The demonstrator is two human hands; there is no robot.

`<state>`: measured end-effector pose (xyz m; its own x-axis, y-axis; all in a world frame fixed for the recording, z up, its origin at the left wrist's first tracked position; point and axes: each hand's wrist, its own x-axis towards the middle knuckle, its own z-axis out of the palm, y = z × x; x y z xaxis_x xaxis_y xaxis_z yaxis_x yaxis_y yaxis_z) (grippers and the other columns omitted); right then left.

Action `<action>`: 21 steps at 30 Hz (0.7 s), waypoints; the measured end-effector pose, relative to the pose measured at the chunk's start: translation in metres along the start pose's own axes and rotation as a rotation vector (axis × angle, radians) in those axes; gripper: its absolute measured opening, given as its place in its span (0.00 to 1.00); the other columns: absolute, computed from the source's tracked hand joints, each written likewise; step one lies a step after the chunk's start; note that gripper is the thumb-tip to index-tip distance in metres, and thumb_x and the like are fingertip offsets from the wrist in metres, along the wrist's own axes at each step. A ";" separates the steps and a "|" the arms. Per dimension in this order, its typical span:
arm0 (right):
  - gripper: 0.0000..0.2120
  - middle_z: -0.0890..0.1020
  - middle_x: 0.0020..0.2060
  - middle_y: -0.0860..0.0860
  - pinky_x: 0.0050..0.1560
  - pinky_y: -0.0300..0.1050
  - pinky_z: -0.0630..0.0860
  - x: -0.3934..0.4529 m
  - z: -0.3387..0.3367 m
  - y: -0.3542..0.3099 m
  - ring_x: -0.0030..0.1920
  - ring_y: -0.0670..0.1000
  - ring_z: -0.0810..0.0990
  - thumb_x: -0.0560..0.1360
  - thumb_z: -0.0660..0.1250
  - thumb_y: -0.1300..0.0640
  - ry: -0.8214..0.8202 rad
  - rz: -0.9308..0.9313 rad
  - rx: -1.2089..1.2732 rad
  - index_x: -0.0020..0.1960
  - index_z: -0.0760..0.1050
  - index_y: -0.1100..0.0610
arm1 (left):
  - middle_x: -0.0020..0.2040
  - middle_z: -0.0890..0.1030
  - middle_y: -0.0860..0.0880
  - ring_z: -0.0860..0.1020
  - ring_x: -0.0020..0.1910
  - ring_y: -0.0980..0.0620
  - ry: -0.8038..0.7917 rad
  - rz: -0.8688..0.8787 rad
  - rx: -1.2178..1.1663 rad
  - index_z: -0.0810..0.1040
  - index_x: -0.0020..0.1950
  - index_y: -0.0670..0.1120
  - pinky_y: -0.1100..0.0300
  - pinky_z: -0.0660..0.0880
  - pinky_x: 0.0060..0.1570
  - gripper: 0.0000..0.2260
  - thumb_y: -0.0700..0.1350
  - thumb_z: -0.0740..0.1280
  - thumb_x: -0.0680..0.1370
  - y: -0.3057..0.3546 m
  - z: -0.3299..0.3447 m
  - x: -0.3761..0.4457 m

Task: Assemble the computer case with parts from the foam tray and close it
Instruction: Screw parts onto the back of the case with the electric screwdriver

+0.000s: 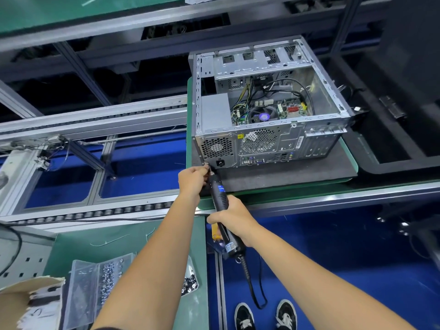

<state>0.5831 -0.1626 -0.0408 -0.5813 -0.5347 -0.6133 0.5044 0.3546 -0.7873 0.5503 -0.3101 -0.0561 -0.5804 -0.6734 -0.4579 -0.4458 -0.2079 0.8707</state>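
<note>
1. Right now the computer case lies on its side, open face up, on a dark foam pad that rests on a green board on the conveyor line.
2. Inside the case a circuit board, a fan and loose cables show.
3. The right hand is wrapped around the black electric screwdriver, whose tip points at the lower left corner of the case's rear panel.
4. The left hand pinches at that tip, fingers curled, touching the corner; what it holds is too small to tell.
5. Near the left arm, clear trays of screws sit on a green mat.
</note>
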 end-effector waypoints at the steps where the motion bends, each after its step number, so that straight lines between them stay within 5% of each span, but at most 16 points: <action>1: 0.22 0.75 0.40 0.58 0.36 0.53 0.78 -0.001 -0.001 0.001 0.31 0.56 0.76 0.67 0.72 0.64 -0.005 0.003 0.001 0.57 0.67 0.61 | 0.39 0.81 0.47 0.74 0.35 0.53 0.012 0.009 0.009 0.81 0.41 0.44 0.62 0.75 0.35 0.05 0.42 0.69 0.76 -0.001 0.001 0.000; 5: 0.20 0.74 0.42 0.58 0.46 0.60 0.79 -0.007 -0.010 0.007 0.38 0.57 0.76 0.66 0.72 0.61 0.016 -0.010 -0.065 0.54 0.68 0.61 | 0.33 0.80 0.47 0.75 0.34 0.50 0.112 0.101 0.151 0.81 0.39 0.43 0.56 0.75 0.40 0.09 0.46 0.69 0.76 -0.004 0.007 0.002; 9: 0.20 0.75 0.42 0.56 0.41 0.52 0.76 -0.013 -0.026 0.009 0.38 0.56 0.75 0.67 0.73 0.61 0.039 -0.014 -0.093 0.55 0.69 0.60 | 0.34 0.77 0.46 0.77 0.41 0.40 0.282 0.184 0.455 0.77 0.35 0.43 0.57 0.71 0.39 0.13 0.49 0.68 0.76 -0.002 0.015 -0.002; 12: 0.16 0.76 0.43 0.56 0.40 0.51 0.75 -0.017 -0.040 0.004 0.38 0.56 0.76 0.68 0.73 0.61 0.066 -0.052 -0.094 0.52 0.70 0.57 | 0.42 0.79 0.41 0.77 0.46 0.38 0.288 0.194 0.526 0.79 0.43 0.40 0.54 0.70 0.42 0.12 0.48 0.65 0.78 -0.001 0.026 -0.010; 14: 0.13 0.75 0.41 0.57 0.41 0.52 0.74 -0.021 -0.049 -0.001 0.37 0.56 0.75 0.68 0.72 0.62 0.087 -0.090 -0.088 0.47 0.69 0.57 | 0.40 0.79 0.40 0.77 0.46 0.38 0.197 0.279 0.548 0.77 0.38 0.40 0.55 0.68 0.40 0.14 0.47 0.64 0.78 -0.001 0.042 -0.021; 17: 0.13 0.73 0.38 0.58 0.33 0.49 0.74 -0.035 -0.063 -0.008 0.30 0.55 0.74 0.69 0.69 0.66 0.090 -0.108 -0.027 0.48 0.67 0.59 | 0.31 0.72 0.45 0.71 0.38 0.43 0.043 0.242 0.294 0.68 0.29 0.42 0.55 0.59 0.35 0.18 0.45 0.62 0.79 0.007 0.070 -0.043; 21: 0.15 0.73 0.34 0.56 0.26 0.44 0.74 -0.058 -0.083 -0.017 0.24 0.52 0.74 0.69 0.67 0.67 0.042 -0.211 -0.054 0.54 0.68 0.61 | 0.28 0.71 0.50 0.69 0.29 0.51 -0.086 0.064 -0.229 0.69 0.30 0.47 0.57 0.65 0.33 0.15 0.45 0.61 0.77 0.023 0.093 -0.074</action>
<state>0.5553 -0.0740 0.0031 -0.6971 -0.5695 -0.4355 0.3340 0.2795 -0.9002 0.5201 -0.1988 -0.0189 -0.6626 -0.6299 -0.4052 -0.2454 -0.3286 0.9120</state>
